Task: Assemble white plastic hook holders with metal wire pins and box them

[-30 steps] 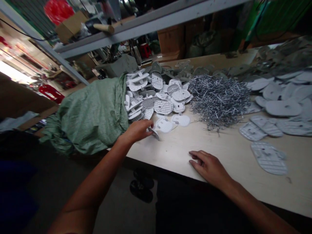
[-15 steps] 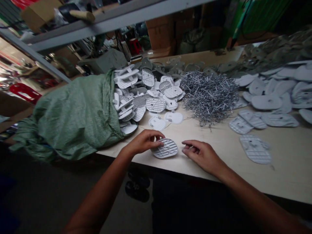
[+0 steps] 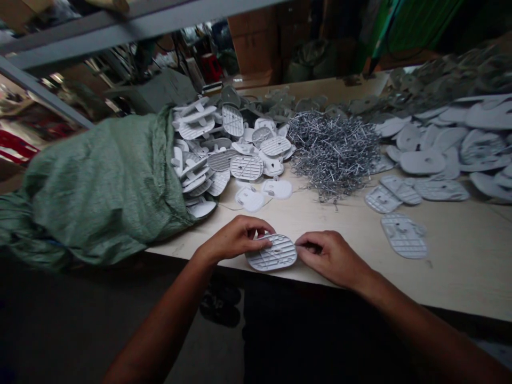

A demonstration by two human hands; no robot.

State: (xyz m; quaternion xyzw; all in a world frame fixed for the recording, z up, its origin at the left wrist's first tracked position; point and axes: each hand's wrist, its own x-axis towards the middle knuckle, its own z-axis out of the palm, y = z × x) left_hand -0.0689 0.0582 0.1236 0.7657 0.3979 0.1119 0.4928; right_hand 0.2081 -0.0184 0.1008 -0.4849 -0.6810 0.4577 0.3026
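Observation:
My left hand (image 3: 242, 236) grips a rounded, light grey ribbed plastic plate (image 3: 275, 255) by its left end, thumb on top, tilted just above the table's front edge. At the plate's right end is my right hand (image 3: 326, 253), thumb and fingertips pinched together; anything between them is too small to make out. Beyond the hands lie two paler plastic pieces (image 3: 277, 188) on the tabletop. Behind them rises a heap of thin metal pins (image 3: 336, 152). A single ribbed plate (image 3: 404, 236) rests on the table to the right.
A green woven sack (image 3: 108, 184) lies on its side at the left, with many grey plates (image 3: 246, 167) spilling from its mouth. More grey plates (image 3: 424, 161) are piled at the right. A metal shelf beam (image 3: 160, 22) crosses above the wooden table (image 3: 460, 272).
My right hand has moved left to the plate's edge and its fingers have closed into a pinch. The plate in my left hand has turned to show more of its ribbed face.

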